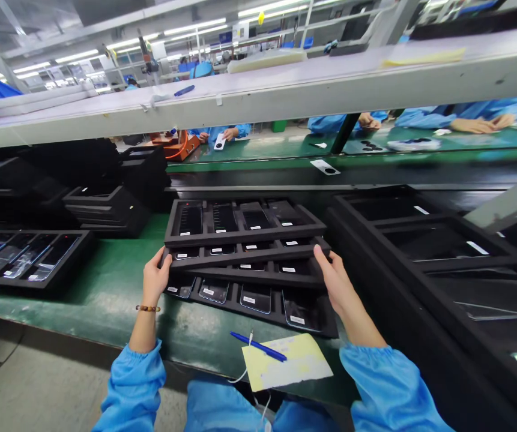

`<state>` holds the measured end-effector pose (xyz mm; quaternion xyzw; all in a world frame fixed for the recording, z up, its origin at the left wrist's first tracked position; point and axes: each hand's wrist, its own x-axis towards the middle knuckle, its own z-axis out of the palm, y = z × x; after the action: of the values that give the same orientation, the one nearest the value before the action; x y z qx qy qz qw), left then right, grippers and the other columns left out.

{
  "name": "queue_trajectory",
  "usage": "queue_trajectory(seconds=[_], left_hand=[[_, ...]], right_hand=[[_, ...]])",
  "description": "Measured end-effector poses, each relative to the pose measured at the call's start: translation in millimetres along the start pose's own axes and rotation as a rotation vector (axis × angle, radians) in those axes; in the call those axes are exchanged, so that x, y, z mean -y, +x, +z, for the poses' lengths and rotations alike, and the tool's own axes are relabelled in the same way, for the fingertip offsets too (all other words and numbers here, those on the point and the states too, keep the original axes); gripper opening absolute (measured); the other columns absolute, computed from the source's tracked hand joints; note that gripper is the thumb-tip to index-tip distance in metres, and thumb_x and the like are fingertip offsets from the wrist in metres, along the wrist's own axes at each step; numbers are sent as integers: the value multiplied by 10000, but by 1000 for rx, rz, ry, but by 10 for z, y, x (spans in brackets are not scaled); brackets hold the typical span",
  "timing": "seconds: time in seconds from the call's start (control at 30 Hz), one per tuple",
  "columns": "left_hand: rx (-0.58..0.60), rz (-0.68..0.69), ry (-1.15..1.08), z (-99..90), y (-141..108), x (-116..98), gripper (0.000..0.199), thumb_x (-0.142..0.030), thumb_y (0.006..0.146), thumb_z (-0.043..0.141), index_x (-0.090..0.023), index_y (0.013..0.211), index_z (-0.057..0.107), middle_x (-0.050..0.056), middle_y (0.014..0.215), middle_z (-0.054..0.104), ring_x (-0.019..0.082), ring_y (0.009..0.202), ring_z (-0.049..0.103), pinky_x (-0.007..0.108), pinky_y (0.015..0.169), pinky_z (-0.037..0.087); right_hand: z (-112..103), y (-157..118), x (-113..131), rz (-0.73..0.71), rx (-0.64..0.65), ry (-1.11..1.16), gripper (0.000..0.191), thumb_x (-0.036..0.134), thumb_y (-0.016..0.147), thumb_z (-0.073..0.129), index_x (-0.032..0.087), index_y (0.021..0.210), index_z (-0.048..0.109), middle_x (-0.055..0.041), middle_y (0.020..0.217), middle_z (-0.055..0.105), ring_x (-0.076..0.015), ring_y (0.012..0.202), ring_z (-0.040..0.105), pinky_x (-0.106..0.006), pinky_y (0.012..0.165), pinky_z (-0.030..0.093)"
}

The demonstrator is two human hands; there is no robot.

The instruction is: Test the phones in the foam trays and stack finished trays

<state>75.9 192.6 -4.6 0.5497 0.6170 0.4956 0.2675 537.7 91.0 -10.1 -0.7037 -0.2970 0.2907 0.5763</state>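
A loose stack of black trays (pixel 244 241) is in front of me, its layers fanned out at different angles. Each tray has pockets holding dark phone screens (pixel 254 215) with small white labels. My left hand (pixel 155 279) is closed around the left end of the upper trays, thumb on the near side. At the right end, my right hand (pixel 335 276) grips the same layers. The lowest tray (pixel 276 307) sits nearest me on the green bench, tilted relative to those above. Which layers the fingers carry underneath is hidden.
At left, another tray (pixel 55 277) of screens lies on the green bench (pixel 114 288), with black tray stacks (pixel 105 210) behind. Large black trays (pixel 411 240) stand at right. A blue pen (pixel 262 348) rests on yellow paper (pixel 289 366). A white shelf (pixel 258 93) crosses above; co-workers sit beyond.
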Motion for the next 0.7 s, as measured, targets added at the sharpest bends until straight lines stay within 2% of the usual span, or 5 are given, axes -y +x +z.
queue_trajectory(seconds=[0.07,0.13,0.33,0.5,0.7], left_hand=[[5,-1,11,-18,-8,6,451,-359,929,727,-173,1333,801,128,1329,805,347,1288,730,496,1199,512],[-2,-8,26,-37,10,18,452,-365,915,743,-171,1319,806,131,1326,806,351,1306,720,499,1202,511],[-70,-25,79,-81,132,63,462,-391,917,724,-179,1319,807,145,1327,803,370,1336,700,545,1235,467],[-72,-18,77,-138,178,109,482,-440,924,692,-177,1310,808,167,1381,776,381,1350,687,556,1242,453],[10,-10,15,-251,308,80,577,-599,832,762,-151,1191,826,184,1275,810,402,1237,729,576,1193,495]], right_hand=[[-20,-53,-81,18,-55,2,721,867,839,688,287,1245,555,-2,839,702,-282,762,699,-437,732,596],[-15,-91,-118,19,-121,-22,732,884,796,706,277,1166,530,19,826,664,-262,767,671,-415,743,567],[82,-360,9,-81,-285,-117,747,963,768,635,263,976,476,-17,908,597,-258,876,597,-419,844,481],[26,-730,-15,-155,-308,-170,813,1038,703,600,262,920,494,-24,881,574,-263,858,568,-440,841,461],[-228,-888,-194,-285,-224,-272,713,965,846,578,253,871,548,-22,837,567,-244,791,560,-420,783,465]])
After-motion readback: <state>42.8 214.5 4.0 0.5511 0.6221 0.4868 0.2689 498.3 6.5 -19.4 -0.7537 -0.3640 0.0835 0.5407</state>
